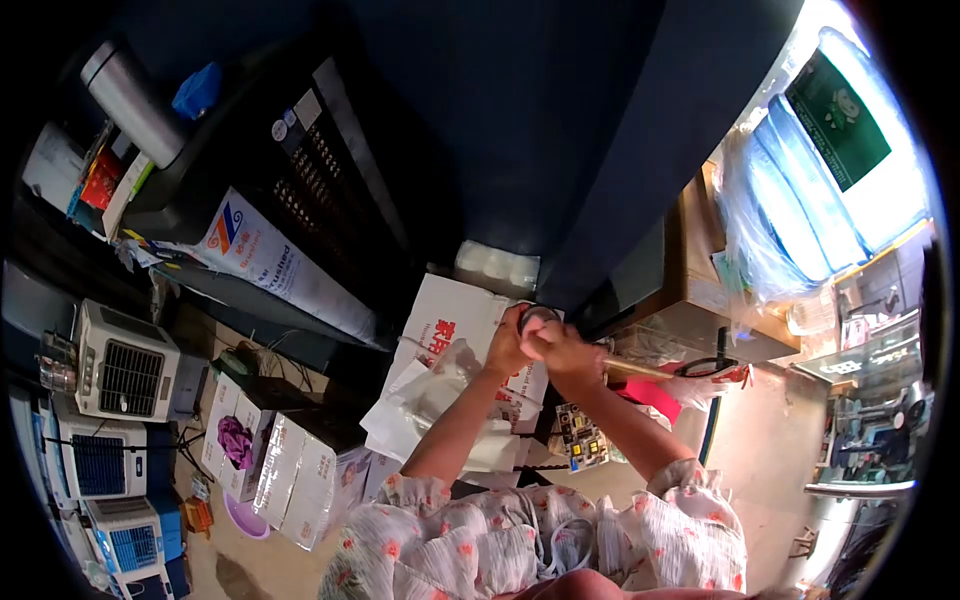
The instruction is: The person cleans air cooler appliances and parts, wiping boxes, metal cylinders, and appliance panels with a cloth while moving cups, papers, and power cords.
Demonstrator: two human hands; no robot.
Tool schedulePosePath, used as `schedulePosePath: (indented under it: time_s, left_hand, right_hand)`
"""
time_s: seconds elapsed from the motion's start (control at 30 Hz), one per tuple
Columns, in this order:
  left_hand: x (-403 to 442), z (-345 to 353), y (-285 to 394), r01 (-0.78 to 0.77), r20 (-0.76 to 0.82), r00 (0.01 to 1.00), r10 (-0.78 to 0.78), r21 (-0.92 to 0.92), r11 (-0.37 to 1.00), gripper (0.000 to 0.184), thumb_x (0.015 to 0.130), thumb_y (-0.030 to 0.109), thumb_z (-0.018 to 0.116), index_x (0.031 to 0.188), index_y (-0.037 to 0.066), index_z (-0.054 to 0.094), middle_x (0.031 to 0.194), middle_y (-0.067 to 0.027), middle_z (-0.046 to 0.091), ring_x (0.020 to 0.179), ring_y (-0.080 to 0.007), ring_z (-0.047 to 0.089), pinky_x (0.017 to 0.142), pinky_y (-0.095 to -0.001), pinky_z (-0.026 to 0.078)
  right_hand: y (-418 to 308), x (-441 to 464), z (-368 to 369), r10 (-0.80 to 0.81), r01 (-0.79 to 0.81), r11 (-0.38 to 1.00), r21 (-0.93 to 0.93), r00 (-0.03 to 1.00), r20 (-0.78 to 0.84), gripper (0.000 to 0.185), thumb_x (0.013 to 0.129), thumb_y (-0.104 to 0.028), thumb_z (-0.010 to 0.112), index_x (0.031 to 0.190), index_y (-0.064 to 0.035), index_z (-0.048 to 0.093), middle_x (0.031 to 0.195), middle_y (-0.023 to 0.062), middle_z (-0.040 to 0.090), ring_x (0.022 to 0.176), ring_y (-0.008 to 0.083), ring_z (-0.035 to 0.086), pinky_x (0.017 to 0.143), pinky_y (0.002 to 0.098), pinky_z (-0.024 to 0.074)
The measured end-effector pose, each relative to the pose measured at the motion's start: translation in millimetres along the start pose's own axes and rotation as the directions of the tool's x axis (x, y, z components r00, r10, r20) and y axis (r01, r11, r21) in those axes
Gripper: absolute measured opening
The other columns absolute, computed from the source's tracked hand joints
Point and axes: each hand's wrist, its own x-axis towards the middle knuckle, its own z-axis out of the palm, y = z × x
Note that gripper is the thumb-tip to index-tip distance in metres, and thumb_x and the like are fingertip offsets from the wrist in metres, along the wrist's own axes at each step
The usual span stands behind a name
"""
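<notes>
Centre: left hand (506, 345) and right hand (573, 362) brought together above a white carton (432, 305) with red lettering. Grip of both: closed about a small round object (541, 313), mostly hidden by fingers; cannot tell what, or whether hollow. On the carton's left part, a crumpled clear plastic bag (440, 375); contents, if any, not readable. Just beyond the carton's far edge, a wrapped pack (497, 268) of pale rounded pieces. To the right of the carton, near side, a circuit board (583, 440).

Left, near: a white carton (222, 418) with purple cloth (235, 442) at its top; beside it, a taped carton (290, 475), inside not visible. Next to these, on the floor, part of a purple basin (247, 517). Farther left, white air coolers (125, 362), stacked.

Far left: steel flask (130, 100), tilted in this view, and a blue item (197, 90) on a black cabinet (250, 140). Far right: large blue containers (800, 190) partly in clear wrapping, with a green label (838, 118); fill level unclear.
</notes>
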Motion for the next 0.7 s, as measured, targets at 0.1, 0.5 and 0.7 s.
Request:
schedulePosePath:
  time_s: [0.1, 0.5, 0.7]
  left_hand:
    - [2, 3, 4, 0.075, 0.004, 0.997, -0.075, -0.051, 0.996, 0.084, 0.053, 0.021, 0.084, 0.122, 0.002, 0.040, 0.114, -0.0158, 0.052, 0.105, -0.0293, 0.053, 0.090, -0.0350, 0.045]
    - [-14, -18, 3, -0.172, 0.007, 0.985, 0.173, -0.026, 0.985, 0.105, 0.053, 0.024, 0.086, 0.135, -0.007, 0.027, 0.129, -0.0246, 0.043, 0.119, -0.0353, 0.043, 0.101, -0.0377, 0.034]
    - [-68, -24, 16, -0.197, -0.049, 0.978, 0.202, 0.092, 0.976, 0.086, 0.062, 0.024, 0.081, 0.130, -0.003, 0.036, 0.130, -0.0221, 0.042, 0.120, -0.0341, 0.042, 0.099, -0.0407, 0.035]
  right_hand:
    - [13, 32, 24, 0.057, -0.048, 0.994, 0.096, 0.994, -0.097, 0.023, 0.075, -0.015, 0.055, 0.094, -0.0228, 0.064, 0.094, 0.0052, 0.053, 0.087, 0.0270, 0.058, 0.067, 0.0395, 0.0504]
    - [87, 16, -123, 0.189, 0.009, 0.891, 0.455, 0.902, -0.388, 0.046, 0.074, -0.019, 0.068, 0.115, -0.0087, 0.050, 0.108, 0.0185, 0.055, 0.101, 0.0386, 0.053, 0.083, 0.0425, 0.0451]
    - [82, 116, -295, -0.106, -0.076, 0.988, -0.133, 0.293, -0.950, 0.045, 0.081, -0.018, 0.061, 0.125, -0.0209, 0.051, 0.128, 0.0206, 0.041, 0.112, 0.0372, 0.045, 0.089, 0.0436, 0.0397]
